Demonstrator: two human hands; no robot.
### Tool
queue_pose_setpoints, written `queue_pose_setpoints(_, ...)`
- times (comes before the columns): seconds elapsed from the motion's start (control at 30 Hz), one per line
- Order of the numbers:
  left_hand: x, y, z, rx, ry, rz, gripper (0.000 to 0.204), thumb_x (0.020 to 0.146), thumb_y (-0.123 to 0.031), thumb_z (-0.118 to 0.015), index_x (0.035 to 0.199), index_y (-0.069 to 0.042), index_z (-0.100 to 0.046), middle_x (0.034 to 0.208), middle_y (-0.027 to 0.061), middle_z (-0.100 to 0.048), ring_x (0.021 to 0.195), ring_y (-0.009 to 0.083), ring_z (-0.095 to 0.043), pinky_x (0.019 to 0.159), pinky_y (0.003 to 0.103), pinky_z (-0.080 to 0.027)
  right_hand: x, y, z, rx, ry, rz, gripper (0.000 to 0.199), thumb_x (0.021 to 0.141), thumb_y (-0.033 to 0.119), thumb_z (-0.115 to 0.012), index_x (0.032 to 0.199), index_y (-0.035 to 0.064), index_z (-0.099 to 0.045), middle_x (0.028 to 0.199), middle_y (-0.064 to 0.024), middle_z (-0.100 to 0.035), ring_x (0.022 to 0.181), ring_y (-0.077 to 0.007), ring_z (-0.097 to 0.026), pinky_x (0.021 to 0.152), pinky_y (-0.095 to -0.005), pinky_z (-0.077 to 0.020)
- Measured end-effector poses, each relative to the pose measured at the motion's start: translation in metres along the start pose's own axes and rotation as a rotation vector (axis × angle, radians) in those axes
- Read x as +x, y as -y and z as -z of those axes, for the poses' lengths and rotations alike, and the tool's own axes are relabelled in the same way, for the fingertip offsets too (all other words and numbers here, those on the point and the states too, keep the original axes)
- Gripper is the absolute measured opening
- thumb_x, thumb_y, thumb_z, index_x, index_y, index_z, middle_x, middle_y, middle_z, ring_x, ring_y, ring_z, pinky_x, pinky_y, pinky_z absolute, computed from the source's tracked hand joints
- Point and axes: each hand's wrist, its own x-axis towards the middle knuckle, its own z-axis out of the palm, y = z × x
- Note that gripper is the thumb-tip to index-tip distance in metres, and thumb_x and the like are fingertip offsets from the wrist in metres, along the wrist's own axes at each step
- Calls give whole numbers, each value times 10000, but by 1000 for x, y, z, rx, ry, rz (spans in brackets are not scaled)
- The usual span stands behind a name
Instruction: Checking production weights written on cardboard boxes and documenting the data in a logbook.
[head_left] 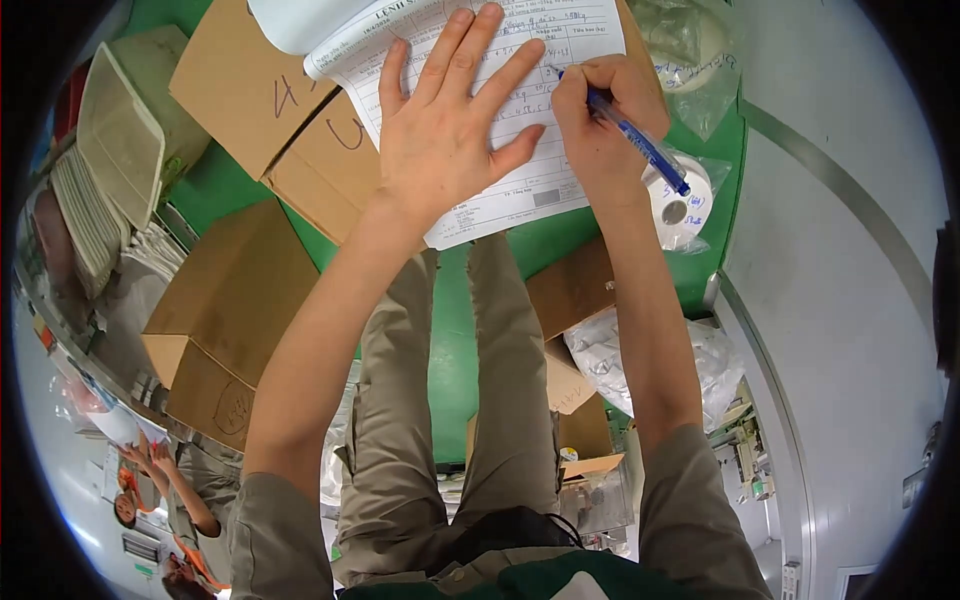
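Note:
A printed paper form [470, 215] with handwritten entries lies on top of a closed cardboard box [330, 180]. My left hand [440, 130] rests flat on the sheet, fingers spread. To its right my right hand [610, 120] grips a blue pen [645, 148], whose tip is at the paper near a written column. The form's upper left part curls over in a white roll [295, 22]. Just right of my right wrist, a white spool [676, 205] in clear plastic carries handwriting.
An open cardboard box [235, 285] stands at left, beside a pale plastic bin [145, 110] and stacked trays [85, 215]. More bagged white rolls [700, 60] sit at upper right. Below right are a cardboard box [575, 285] and a plastic bag [690, 360]. Other people [185, 490] are at lower left.

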Motion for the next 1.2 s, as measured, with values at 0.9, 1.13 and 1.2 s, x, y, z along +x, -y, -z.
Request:
queue_pose_setpoints(0.9, 44, -31, 55, -116, 667, 306, 682, 718, -504, -682, 1364, -372, -507, 1513, 5, -365, 1376, 181, -360, 1113, 525, -175, -6, -5, 14, -39, -11, -71, 161, 768, 24, -696, 768, 42, -536, 691, -65, -578, 559, -175, -561, 522, -279, -470)
queue_pose_setpoints(1.13, -3, -7, -4, 31, -5, 22, 701, 781, -510, -655, 1406, -252, -468, 1531, 126, -296, 1428, 276, -253, 1096, 574, -163, -5, -6, 8, -43, -16, -48, 159, 782, 55, -695, 761, 56, -537, 686, -51, -575, 547, -162, -552, 507, -283, -461)
queue_pose_setpoints(1.2, -1, -6, -5, 49, -3, 6, 700, 790, -515, -642, 1414, -257, -456, 1540, 125, -275, 1435, 272, -234, 1103, 569, -144, -6, -4, 8, -55, 0, -122, 160, 786, 60, -695, 760, 60, -537, 686, -48, -575, 540, -161, -549, 506, -282, -460)
